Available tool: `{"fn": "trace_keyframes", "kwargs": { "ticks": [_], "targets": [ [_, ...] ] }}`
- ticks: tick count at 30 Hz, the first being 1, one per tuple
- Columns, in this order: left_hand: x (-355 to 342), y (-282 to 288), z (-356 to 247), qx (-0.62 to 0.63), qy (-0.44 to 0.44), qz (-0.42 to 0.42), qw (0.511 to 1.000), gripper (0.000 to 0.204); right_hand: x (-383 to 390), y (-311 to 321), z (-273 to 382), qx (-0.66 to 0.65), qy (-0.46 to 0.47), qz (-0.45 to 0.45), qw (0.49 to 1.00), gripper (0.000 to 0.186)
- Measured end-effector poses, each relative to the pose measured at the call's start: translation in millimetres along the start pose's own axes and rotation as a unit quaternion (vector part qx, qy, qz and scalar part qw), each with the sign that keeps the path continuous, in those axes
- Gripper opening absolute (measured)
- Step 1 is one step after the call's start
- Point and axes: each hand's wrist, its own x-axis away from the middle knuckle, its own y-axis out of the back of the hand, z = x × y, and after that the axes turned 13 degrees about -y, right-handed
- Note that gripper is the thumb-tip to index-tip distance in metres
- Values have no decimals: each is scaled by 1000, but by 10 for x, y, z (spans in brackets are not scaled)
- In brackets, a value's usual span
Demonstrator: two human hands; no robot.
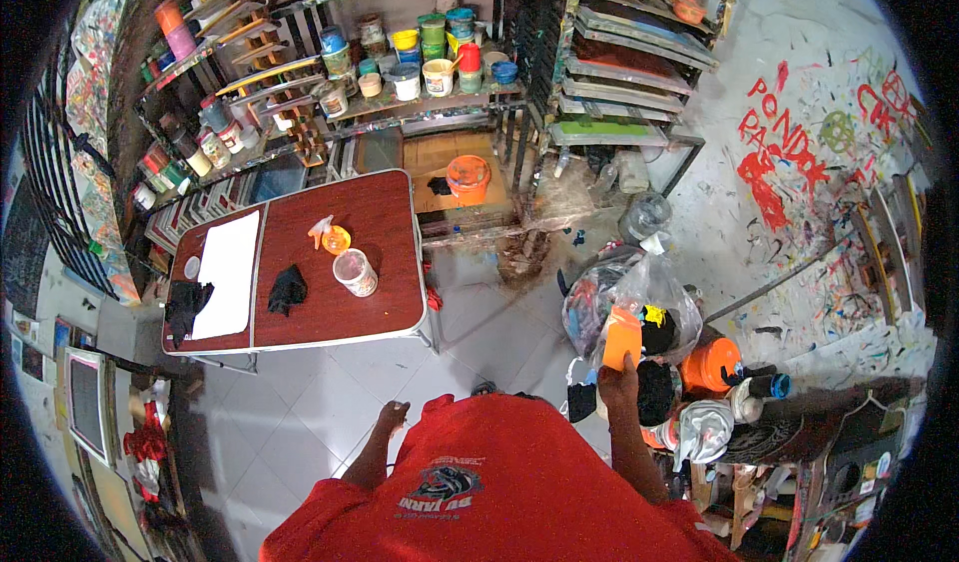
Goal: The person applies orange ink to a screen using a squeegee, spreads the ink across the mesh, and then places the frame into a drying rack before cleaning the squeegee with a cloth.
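My right hand (617,375) grips an orange rectangular piece (622,334) beside a large clear plastic bag (584,302) of mixed rubbish, with black cloths nearby. My left hand (391,417) hangs low with fingers curled; whatever it holds, if anything, is too small to make out. A folding table (370,212) to the front left bears a white sheet (227,267), black cloths (288,287), an orange spray bottle (336,238) and a white tub (356,274).
Shelves (420,97) with several paint pots line the back. A metal drying rack (619,122) stands right of them. At right lie an orange bucket (707,364) and a cluttered bench (769,432). Framed screens (88,402) lean at left. Grey tiled floor (489,332) lies between.
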Motion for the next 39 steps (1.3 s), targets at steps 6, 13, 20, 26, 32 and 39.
{"fn": "trace_keyframes", "kwargs": {
  "ticks": [6,13,20,26,32,39],
  "targets": [
    [-193,299,-17,-29,-128,139,981,38,603,147,-499,-60,-32,9,998,27],
    [-277,935,692,-72,24,195,978,36,1927,141,-1401,-151,19,-56,987,27],
    [225,443,402,-464,-326,306,765,39,3321,248,-2029,-232,77,-111,963,30],
    [521,-267,-275,-517,-452,438,580,40,3568,-19,-2294,-214,156,-141,954,25],
    [1226,470,-528,-292,-423,376,771,44,3211,-335,-2897,-217,108,-136,961,22],
    [615,2746,1381,-446,-546,225,672,28,2625,-659,-3900,-164,-91,22,982,21]
  ]
}}
